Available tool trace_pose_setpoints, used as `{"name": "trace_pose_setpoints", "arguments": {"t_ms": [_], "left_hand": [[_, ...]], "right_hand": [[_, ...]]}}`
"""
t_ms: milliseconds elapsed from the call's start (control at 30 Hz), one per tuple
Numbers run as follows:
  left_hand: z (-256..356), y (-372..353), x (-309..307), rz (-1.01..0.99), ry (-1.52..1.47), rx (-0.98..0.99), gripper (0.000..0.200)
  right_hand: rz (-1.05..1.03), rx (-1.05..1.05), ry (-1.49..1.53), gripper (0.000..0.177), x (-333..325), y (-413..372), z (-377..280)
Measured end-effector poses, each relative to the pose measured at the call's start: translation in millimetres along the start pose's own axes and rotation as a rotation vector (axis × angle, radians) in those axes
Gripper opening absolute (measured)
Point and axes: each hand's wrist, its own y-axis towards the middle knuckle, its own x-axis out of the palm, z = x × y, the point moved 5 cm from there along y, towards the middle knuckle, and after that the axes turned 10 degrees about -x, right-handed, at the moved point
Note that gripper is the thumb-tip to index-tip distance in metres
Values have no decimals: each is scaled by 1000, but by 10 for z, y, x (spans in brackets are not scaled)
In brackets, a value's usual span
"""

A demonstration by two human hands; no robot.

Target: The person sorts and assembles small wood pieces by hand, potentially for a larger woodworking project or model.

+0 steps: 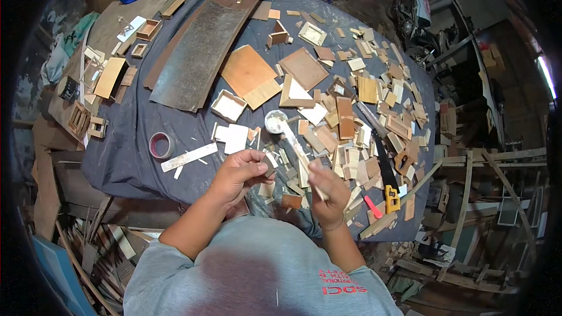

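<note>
Just below the round white tub (276, 122), left hand (237, 175) has a small grey-brown block (269, 165). Grip nearly closed: thumb and index pinch the block, other fingers curled in. Right hand (329, 190) is lower right of the tub, blurred; fingers look closed round the near end of a long, pale, white-smeared wooden stick (293, 141). Far end of stick reaches the tub; can't tell if it touches the white paste inside. Can't tell how firm that grip is.

Progress, my read: partway. Some pieces look built up: shallow open-topped square wooden box (229, 106) just left of the tub, and a pale square wooden frame-like piece (313, 34) well beyond it, upper right. The block in hand looks separate, not joined to anything. Can't see its faces well enough to say if there's paste on it.

Plenty looks unjoined: small wooden offcuts spread right of the tub over the dark cloth-covered tabletop (123, 158). Can't tell how many are meant for use, so no figure for what's left.

Not in hand: yellow-handled saw (392, 199) well off to the tub's lower right, tape roll (161, 146) to its lower left.
</note>
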Motion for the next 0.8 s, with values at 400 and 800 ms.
{"name": "trace_pose_setpoints", "arguments": {"t_ms": [400,800], "left_hand": [[-74,9,-269,114,51,38,15],[-86,-87,-295,142,83,86,17]], "right_hand": [[-135,171,-138,20,832,139,1134],[-27,177,-243,30,792,110,1066]]}}
